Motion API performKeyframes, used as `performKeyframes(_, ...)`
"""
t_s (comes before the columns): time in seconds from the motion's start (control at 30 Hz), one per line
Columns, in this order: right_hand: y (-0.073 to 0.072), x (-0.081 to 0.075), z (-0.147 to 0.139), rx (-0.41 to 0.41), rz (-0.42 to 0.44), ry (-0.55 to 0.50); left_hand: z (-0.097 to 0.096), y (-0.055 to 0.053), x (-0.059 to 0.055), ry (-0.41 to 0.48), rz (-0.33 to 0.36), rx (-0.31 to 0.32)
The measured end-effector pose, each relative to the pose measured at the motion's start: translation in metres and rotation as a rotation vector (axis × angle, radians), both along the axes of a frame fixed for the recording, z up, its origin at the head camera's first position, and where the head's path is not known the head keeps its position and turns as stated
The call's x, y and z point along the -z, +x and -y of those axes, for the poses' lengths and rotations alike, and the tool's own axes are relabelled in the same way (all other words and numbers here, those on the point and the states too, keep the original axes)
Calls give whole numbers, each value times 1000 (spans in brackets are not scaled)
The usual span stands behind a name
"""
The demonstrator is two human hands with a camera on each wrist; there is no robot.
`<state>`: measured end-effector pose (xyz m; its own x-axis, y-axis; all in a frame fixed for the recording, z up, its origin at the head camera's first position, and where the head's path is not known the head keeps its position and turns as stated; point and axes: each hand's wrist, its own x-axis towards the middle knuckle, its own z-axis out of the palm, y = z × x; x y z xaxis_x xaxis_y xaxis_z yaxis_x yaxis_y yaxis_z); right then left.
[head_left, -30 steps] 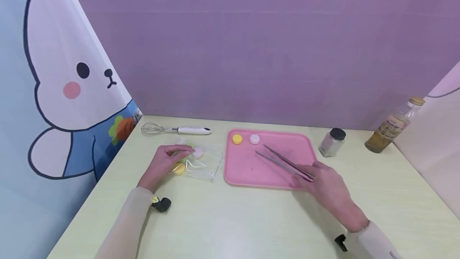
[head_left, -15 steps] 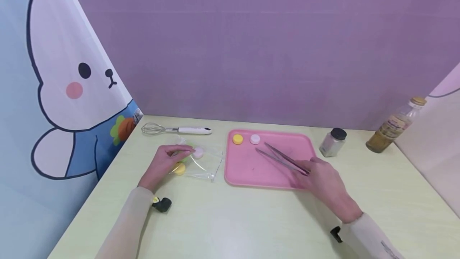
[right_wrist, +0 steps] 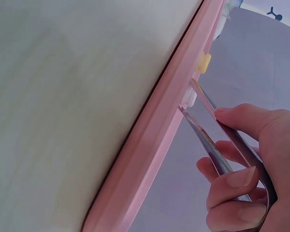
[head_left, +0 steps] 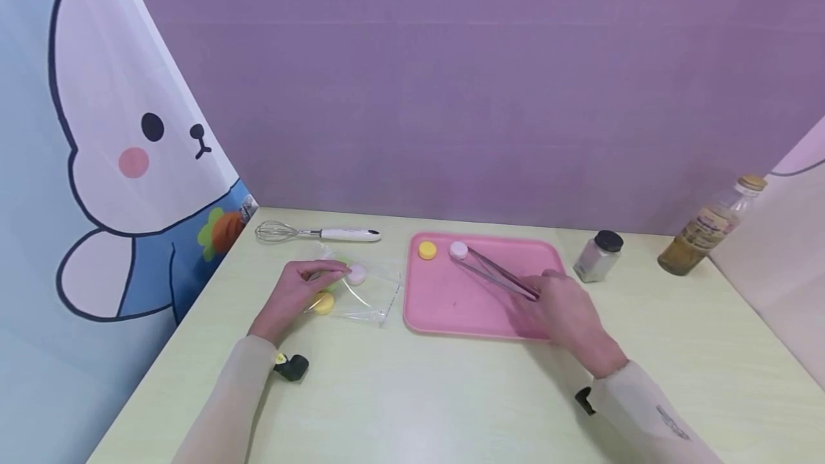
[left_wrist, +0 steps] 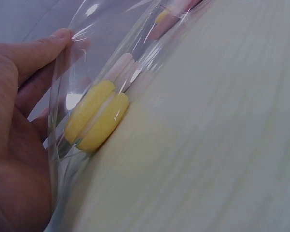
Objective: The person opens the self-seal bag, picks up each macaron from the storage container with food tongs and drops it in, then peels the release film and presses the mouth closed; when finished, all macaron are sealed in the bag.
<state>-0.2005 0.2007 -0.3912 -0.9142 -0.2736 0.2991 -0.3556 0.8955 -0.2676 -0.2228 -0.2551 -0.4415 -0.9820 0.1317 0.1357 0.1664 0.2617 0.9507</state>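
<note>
In the head view my left hand (head_left: 301,293) pinches the upper edge of a clear plastic bag (head_left: 374,292). Inside the bag lie a yellow macaron (left_wrist: 96,116), a pale pink macaron (head_left: 356,275) and something green, mostly covered by the fingers. My right hand (head_left: 570,317) grips a pair of metal tweezers (head_left: 499,281) over the pink tray (head_left: 432,313). The tweezers' spread tips stand on either side of a pale pink macaron (head_left: 458,250) on the tray; contact cannot be made out. To its left sits a yellow macaron (head_left: 427,250).
Behind the bag lies a whisk (head_left: 348,235) with a white handle. A black-lidded jar (head_left: 598,256) stands right of the tray, and a corked bottle (head_left: 705,231) farther right. A purple wall (head_left: 412,92) rises behind the table (head_left: 399,399).
My right hand has moved forward and left, bringing the tweezers' tips from bare tray to the pale pink macaron. The left hand has stayed in place on the bag.
</note>
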Motion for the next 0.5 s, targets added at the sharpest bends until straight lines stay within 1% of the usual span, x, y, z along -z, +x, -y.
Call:
performKeyframes(0.1, -3, 0, 4, 6, 23, -5, 0, 0, 0, 12, 3, -1)
performKeyframes(0.17, -4, 1, 5, 10, 26, -1, 0, 1, 0, 5, 4, -1)
performKeyframes(0.33, -5, 4, 6, -14, 2, -7, 0, 1, 1, -17, -3, -3)
performKeyframes(0.5, -4, 9, 3, -41, -22, -27, 0, 0, 1, -11, -13, 3)
